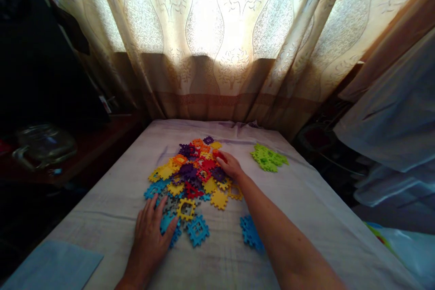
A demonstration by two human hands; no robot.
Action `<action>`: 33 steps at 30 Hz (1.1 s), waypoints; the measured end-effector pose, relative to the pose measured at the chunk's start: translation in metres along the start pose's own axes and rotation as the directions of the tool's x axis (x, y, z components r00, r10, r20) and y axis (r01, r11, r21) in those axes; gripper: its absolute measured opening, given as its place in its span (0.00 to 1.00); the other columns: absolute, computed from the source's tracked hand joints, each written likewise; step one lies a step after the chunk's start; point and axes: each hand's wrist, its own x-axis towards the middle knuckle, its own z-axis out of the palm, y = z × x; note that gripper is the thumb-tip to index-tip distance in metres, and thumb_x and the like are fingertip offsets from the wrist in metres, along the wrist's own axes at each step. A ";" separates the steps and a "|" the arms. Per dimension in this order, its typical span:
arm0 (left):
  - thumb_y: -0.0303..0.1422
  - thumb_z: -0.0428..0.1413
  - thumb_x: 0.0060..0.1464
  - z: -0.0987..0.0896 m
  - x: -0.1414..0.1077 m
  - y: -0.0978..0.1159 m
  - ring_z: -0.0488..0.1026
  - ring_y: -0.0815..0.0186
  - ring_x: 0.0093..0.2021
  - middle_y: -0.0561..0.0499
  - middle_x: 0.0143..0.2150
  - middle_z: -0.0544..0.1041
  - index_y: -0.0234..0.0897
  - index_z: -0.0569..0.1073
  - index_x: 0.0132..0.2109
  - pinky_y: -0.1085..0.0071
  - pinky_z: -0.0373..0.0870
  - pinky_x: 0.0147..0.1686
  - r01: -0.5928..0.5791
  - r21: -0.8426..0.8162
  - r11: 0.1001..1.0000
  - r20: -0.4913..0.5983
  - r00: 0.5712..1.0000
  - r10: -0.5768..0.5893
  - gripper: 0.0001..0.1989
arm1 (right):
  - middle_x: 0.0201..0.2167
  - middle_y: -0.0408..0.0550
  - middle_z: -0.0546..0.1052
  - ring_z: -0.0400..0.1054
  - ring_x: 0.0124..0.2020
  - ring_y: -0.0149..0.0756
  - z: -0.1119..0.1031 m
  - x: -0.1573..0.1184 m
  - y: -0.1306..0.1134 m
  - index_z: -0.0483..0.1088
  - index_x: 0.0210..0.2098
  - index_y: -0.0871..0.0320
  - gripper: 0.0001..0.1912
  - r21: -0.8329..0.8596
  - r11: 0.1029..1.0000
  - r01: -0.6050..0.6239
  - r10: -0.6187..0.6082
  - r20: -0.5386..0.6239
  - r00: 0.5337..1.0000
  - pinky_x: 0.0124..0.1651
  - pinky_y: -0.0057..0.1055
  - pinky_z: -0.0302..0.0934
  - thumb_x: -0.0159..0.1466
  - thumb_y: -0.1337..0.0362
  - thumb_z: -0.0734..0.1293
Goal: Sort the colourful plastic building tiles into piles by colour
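Observation:
A heap of interlocking plastic tiles (pixel 188 172) with toothed edges lies in the middle of the cloth-covered surface, in yellow, purple, red, orange, blue and grey. My right hand (pixel 230 166) reaches to the far right side of the heap, its thumb and fingers closed on a red tile (pixel 217 154). My left hand (pixel 152 229) rests at the near left edge with its fingers spread, touching a blue tile (pixel 175 234) there. A second blue tile (pixel 197 230) and a yellow frame tile (pixel 186 209) lie just right of it.
Green tiles (pixel 267 157) form a separate group at the right. Blue tiles (pixel 250 232) lie partly behind my right forearm. A light blue sheet (pixel 54 265) is at the near left. Patterned curtains (pixel 217 72) hang behind; a glass vessel (pixel 45 142) stands on the left-hand furniture.

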 end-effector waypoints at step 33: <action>0.43 0.49 0.56 0.000 0.011 0.005 0.67 0.50 0.59 0.37 0.60 0.69 0.35 0.70 0.56 0.52 0.63 0.59 -0.050 -0.031 0.998 -0.098 0.994 0.047 0.25 | 0.51 0.56 0.73 0.66 0.52 0.45 -0.085 -0.148 0.014 0.73 0.51 0.54 0.18 -0.460 0.822 -0.336 0.259 -0.224 0.940 0.53 0.39 0.57 0.65 0.58 0.62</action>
